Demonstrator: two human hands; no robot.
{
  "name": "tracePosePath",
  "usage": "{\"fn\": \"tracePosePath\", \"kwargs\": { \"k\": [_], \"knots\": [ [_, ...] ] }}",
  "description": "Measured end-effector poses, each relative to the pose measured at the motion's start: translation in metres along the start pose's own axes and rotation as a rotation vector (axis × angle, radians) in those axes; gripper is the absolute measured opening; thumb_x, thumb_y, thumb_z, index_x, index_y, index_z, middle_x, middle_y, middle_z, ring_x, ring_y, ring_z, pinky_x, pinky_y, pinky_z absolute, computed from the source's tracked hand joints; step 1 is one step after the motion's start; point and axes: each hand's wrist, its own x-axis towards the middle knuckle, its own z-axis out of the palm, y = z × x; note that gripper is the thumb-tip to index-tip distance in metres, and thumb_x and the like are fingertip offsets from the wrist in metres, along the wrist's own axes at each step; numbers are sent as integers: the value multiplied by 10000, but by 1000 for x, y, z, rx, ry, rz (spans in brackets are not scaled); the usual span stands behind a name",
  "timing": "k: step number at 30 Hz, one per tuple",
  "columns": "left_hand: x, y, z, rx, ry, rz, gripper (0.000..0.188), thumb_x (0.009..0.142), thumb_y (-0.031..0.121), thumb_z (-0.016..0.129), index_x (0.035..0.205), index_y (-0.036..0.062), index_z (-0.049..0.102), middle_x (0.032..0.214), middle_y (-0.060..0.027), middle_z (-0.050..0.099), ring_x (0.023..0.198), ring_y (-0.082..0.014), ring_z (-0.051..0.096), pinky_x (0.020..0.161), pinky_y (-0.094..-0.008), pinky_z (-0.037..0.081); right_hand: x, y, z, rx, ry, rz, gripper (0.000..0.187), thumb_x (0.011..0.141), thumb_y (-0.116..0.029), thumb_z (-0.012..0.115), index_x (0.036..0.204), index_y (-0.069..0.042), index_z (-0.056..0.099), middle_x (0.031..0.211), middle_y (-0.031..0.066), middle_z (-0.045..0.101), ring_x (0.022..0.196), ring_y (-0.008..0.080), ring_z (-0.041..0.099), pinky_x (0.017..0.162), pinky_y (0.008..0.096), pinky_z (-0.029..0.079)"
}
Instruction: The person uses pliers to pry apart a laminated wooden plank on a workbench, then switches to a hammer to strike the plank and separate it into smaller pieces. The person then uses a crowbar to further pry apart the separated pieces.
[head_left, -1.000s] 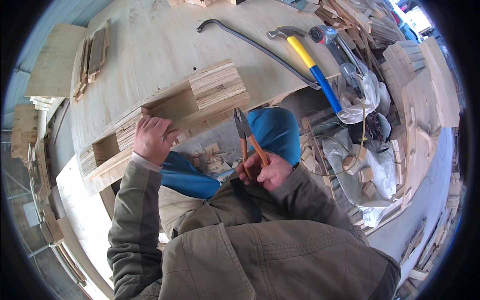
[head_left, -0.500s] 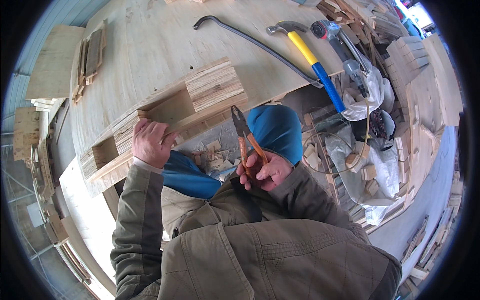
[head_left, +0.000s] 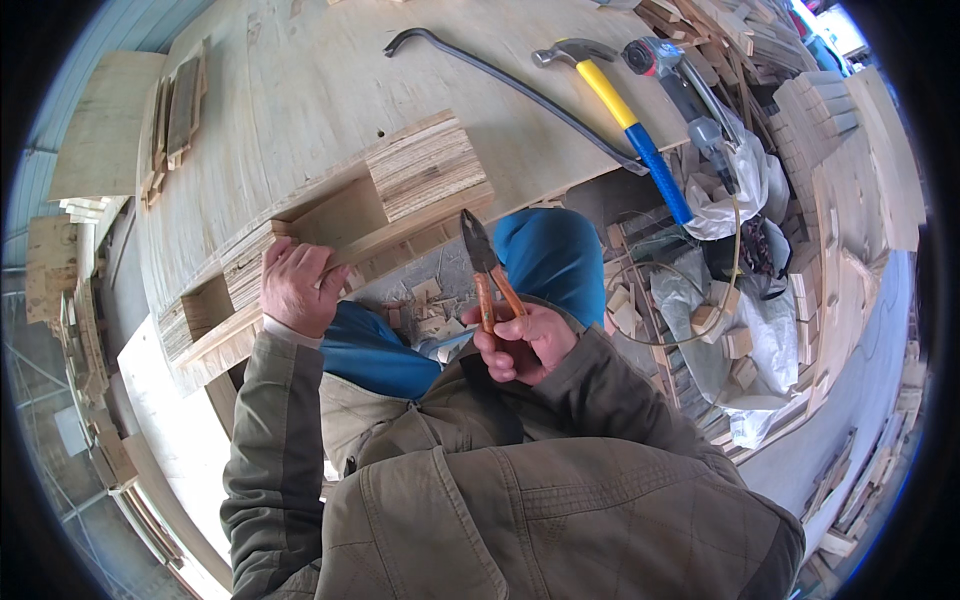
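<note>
Fingers of the right hand (head_left: 530, 345) grip the orange handles of the pliers (head_left: 478, 245), and the handles sit a little apart. The pliers point to the far side, near the right end of a wooden frame (head_left: 425, 220). Bent over the frame's near edge, the left hand (head_left: 300, 290) touches it; I cannot tell if it pinches. Far right are a black bar (head_left: 512, 85) and a yellow-blue hammer (head_left: 632, 125).

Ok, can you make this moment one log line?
left hand: holding wooden frame | right hand: holding orange-handled pliers | yellow-blue hammer: beside pry bar
</note>
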Motion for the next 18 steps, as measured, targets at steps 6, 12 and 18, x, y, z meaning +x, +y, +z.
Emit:
{"fn": "tracePosePath", "kwargs": {
  "k": [6,12,18],
  "knots": [
    [1,0,-2,-10,-28,-13,245,832,237,832,962,61,721,901,-118,731,935,-370,688,1040,-492,477,1,1,6,-36,113,34,311,1038,-306,676,1196,-43,628,916,59,609,617,121,470,588,306,400],
    [-5,-4,-14,-34,1,-7,464,815,267,862,1200,53,717,1244,-135,690,1176,-383,635,1083,-502,466,4,7,14,-65,177,4,260,1067,-316,651,1140,-68,625,822,17,553,589,111,438,568,300,379],
    [-24,-24,-30,90,19,-149,594,841,385,856,1318,67,704,1465,-137,594,1301,-386,581,1123,-531,442,10,12,17,-46,148,-27,224,1086,-304,641,1123,-84,626,814,5,536,588,101,420,566,290,368]
  ]
}}
